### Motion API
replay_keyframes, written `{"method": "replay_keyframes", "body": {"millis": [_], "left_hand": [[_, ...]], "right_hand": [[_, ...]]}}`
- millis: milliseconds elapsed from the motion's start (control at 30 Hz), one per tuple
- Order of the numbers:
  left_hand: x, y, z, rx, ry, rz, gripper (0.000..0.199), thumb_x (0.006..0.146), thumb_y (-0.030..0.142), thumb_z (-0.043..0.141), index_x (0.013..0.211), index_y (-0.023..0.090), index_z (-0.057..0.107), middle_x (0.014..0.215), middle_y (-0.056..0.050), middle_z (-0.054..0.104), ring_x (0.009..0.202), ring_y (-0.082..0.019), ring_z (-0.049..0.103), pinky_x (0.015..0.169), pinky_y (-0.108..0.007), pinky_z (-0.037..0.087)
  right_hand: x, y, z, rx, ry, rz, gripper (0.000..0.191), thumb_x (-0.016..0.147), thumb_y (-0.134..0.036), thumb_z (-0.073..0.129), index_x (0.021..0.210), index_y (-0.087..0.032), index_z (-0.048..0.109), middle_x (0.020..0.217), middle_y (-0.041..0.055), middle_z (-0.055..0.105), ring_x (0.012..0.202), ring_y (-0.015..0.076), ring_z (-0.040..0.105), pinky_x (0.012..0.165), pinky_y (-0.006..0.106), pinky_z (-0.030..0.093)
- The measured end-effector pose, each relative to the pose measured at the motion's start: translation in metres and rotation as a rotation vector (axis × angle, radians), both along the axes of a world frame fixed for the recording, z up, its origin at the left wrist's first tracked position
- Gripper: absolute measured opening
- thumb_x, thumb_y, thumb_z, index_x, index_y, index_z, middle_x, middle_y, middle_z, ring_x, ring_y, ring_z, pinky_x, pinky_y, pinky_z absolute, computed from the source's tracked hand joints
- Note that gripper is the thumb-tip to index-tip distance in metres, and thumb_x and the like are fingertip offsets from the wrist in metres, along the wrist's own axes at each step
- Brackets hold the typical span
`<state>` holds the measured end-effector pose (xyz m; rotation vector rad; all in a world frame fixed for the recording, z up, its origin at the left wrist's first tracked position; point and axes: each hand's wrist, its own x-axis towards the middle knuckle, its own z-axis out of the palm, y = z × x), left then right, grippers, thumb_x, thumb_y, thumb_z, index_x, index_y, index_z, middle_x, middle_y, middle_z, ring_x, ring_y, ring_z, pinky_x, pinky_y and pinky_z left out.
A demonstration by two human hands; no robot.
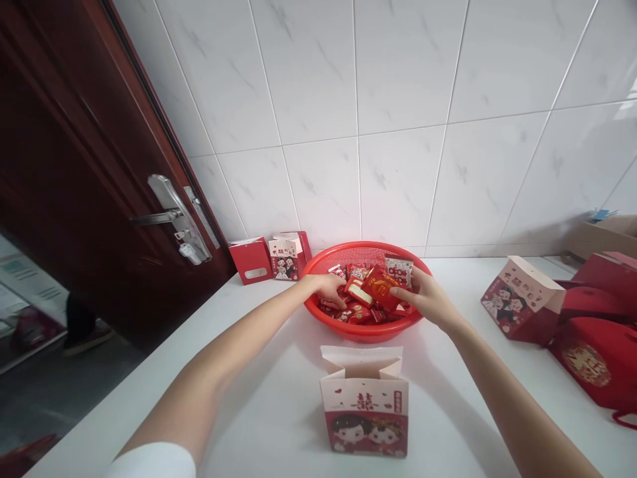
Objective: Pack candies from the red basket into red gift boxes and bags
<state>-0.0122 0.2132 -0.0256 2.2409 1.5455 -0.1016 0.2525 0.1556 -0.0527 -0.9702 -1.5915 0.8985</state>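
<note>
A round red plastic basket [318,320] stands on the white table, filled with small wrapped snack packets. Inside its left side my left hand [332,288] reaches among the packets, thumb and fingers apart, fingertips partly hidden. My right hand [423,295] is at the right rim with its thumb over a shiny red snack packet [379,287], closed on it. Just behind that one lies a white packet with red print [398,271], close to my right fingers. In front of the basket an open-topped gift box [365,418], pink and red with cartoon figures, stands upright.
Two gift boxes, a plain red one [251,261] and a printed one [284,260], stand by the tiled wall. On the right are another printed box [520,302], red boxes [597,362] and a cardboard box [604,232]. A brown door [74,166] with keys adjoins the table's left edge.
</note>
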Motion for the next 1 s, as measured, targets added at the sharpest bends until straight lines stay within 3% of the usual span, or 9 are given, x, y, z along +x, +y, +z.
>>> {"method": "replay_keyframes", "body": {"millis": [100, 167, 233, 300, 500, 667, 767, 867, 1000], "left_hand": [[0.003, 0.002, -0.002, 0.051, -0.038, 0.015, 0.034, 0.081, 0.053, 0.071, 0.076, 0.019, 0.072, 0.081, -0.003, 0.073, 0.079, -0.023, 0.069, 0.072, -0.030, 0.053], [0.004, 0.004, -0.004, 0.098, -0.061, 0.042, 0.034, 0.095, 0.047, 0.060, 0.093, 0.016, 0.073, 0.097, -0.006, 0.074, 0.090, -0.023, 0.069, 0.081, -0.035, 0.056], [0.005, 0.006, -0.006, 0.143, -0.078, 0.071, 0.032, 0.099, 0.040, 0.060, 0.117, 0.015, 0.067, 0.118, -0.008, 0.069, 0.103, -0.025, 0.068, 0.089, -0.042, 0.058], [0.003, 0.007, -0.007, 0.182, -0.083, 0.098, 0.037, 0.098, 0.037, 0.064, 0.129, 0.017, 0.061, 0.130, -0.010, 0.063, 0.110, -0.026, 0.066, 0.092, -0.046, 0.058], [-0.002, 0.004, -0.005, 0.317, -0.061, 0.102, 0.030, 0.098, 0.031, 0.062, 0.125, 0.018, 0.064, 0.129, -0.011, 0.065, 0.112, -0.025, 0.065, 0.096, -0.046, 0.056], [0.007, 0.001, 0.002, 0.307, -0.058, -0.034, 0.033, 0.080, 0.009, 0.064, 0.109, 0.021, 0.074, 0.111, -0.005, 0.075, 0.111, -0.025, 0.066, 0.098, -0.033, 0.051], [0.018, 0.001, 0.007, 0.242, -0.039, -0.086, 0.030, 0.082, 0.015, 0.061, 0.106, 0.022, 0.076, 0.098, -0.003, 0.078, 0.091, -0.022, 0.070, 0.083, -0.028, 0.052], [0.032, 0.001, 0.010, 0.188, -0.008, -0.115, 0.029, 0.085, 0.028, 0.061, 0.110, 0.023, 0.075, 0.101, -0.003, 0.079, 0.086, -0.021, 0.071, 0.075, -0.026, 0.051], [0.048, 0.000, 0.009, 0.141, 0.048, -0.163, 0.045, 0.069, 0.045, 0.080, 0.111, 0.028, 0.076, 0.109, -0.001, 0.078, 0.092, -0.023, 0.071, 0.073, -0.024, 0.050]], "right_hand": [[-0.002, -0.002, 0.004, -0.139, 0.044, 0.082, 0.050, 0.075, -0.041, 0.078, 0.119, -0.022, 0.064, 0.107, 0.0097, 0.077, 0.093, 0.0304, 0.075, 0.074, 0.044, 0.063], [-0.003, -0.004, 0.008, -0.158, 0.091, 0.079, 0.051, 0.075, -0.042, 0.078, 0.119, -0.022, 0.063, 0.111, 0.0105, 0.077, 0.096, 0.0309, 0.075, 0.075, 0.044, 0.064], [-0.004, -0.006, 0.010, -0.146, 0.130, 0.061, 0.050, 0.075, -0.043, 0.079, 0.116, -0.022, 0.062, 0.111, 0.0105, 0.077, 0.096, 0.0309, 0.075, 0.075, 0.044, 0.064], [-0.005, -0.007, 0.011, -0.141, 0.159, 0.045, 0.050, 0.074, -0.045, 0.079, 0.115, -0.023, 0.061, 0.112, 0.0107, 0.077, 0.096, 0.0312, 0.075, 0.074, 0.044, 0.064], [-0.007, -0.006, 0.010, -0.166, 0.199, 0.017, 0.054, 0.071, -0.048, 0.080, 0.114, -0.023, 0.058, 0.114, 0.0112, 0.075, 0.101, 0.0328, 0.074, 0.079, 0.046, 0.064], [-0.006, -0.005, 0.009, -0.173, 0.158, 0.020, 0.053, 0.072, -0.049, 0.079, 0.114, -0.025, 0.057, 0.110, 0.0089, 0.077, 0.099, 0.0320, 0.075, 0.084, 0.048, 0.062], [-0.006, -0.005, 0.008, -0.172, 0.136, 0.027, 0.055, 0.072, -0.051, 0.079, 0.116, -0.025, 0.056, 0.109, 0.0089, 0.077, 0.097, 0.0322, 0.075, 0.080, 0.048, 0.063], [-0.006, -0.004, 0.008, -0.164, 0.127, 0.021, 0.056, 0.072, -0.051, 0.078, 0.116, -0.024, 0.056, 0.110, 0.0097, 0.076, 0.098, 0.0326, 0.075, 0.079, 0.049, 0.063], [-0.004, -0.001, 0.007, -0.123, 0.158, -0.008, 0.051, 0.073, -0.049, 0.077, 0.113, -0.023, 0.059, 0.112, 0.0104, 0.076, 0.102, 0.0321, 0.074, 0.085, 0.049, 0.061]]}}
